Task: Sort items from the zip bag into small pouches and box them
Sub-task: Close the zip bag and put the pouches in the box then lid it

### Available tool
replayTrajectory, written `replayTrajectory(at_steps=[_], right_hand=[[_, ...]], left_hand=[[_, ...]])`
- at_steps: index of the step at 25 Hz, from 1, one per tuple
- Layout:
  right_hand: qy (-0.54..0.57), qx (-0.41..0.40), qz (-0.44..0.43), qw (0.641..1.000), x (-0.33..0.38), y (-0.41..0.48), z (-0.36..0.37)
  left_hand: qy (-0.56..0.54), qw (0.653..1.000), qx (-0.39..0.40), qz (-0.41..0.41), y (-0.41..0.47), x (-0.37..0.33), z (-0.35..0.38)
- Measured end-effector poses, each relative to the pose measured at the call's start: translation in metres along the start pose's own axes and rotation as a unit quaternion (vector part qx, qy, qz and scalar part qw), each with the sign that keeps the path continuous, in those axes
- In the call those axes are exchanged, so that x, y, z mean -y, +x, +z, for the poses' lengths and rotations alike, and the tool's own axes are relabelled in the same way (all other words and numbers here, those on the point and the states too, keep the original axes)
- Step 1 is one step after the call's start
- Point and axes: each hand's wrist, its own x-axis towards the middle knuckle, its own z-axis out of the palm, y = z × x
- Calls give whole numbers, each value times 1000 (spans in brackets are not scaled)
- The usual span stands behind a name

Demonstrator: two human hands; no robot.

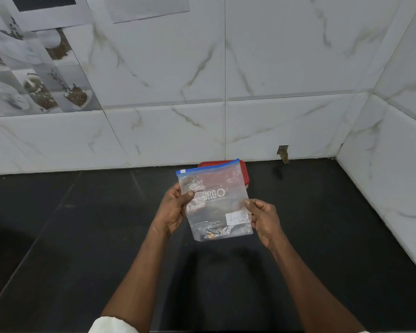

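Fingers [178,191] of the left hand [174,209] curl round the left edge of the zip bag [216,203]. The thumb presses on the bag's front face about halfway down, and the rest are hidden behind the plastic. The right hand [264,219] pinches the opposite edge a little lower, thumb and forefinger closed on the plastic just beside a white label [237,218]; its other fingers are folded loosely toward the palm.

Between the two hands the bag hangs upright and slightly tilted, lifted clear of the black countertop [82,236]. Its blue zip strip [207,167] runs along the top, with a small white slider [182,171] at the strip's left end. Whether the strip is sealed cannot be told. Through the clear plastic a few small dark and orange-brown items [210,234] sit bunched in the bottom left corner, too small to identify.

Behind the bag, a box with a red lid [245,173] rests at the countertop's back edge, close against the marble-tiled wall [286,68]. It is mostly covered by the bag, and its contents are hidden.
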Motion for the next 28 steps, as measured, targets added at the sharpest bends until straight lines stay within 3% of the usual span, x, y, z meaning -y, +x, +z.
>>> replayTrajectory(at_steps=[4,8,12,18,26,28], right_hand=[[-22,-26,-1,999,2,-4,-1],[-44,10,54,998,4,-7,-5],[-42,22,-27,999,21,-3,7],[-33,7,-81,996,41,9,15],[-61,-80,-56,993,36,13,17],[-125,-107,-71,984,39,14,20]], left_hand=[[8,999,-39,9,-2,2,10],[33,993,-108,21,4,7,11],[96,993,-68,21,-2,12,20],[77,994,-75,23,-4,2,17],[90,981,-173,18,-2,5,16],[78,977,-195,26,0,7,17]])
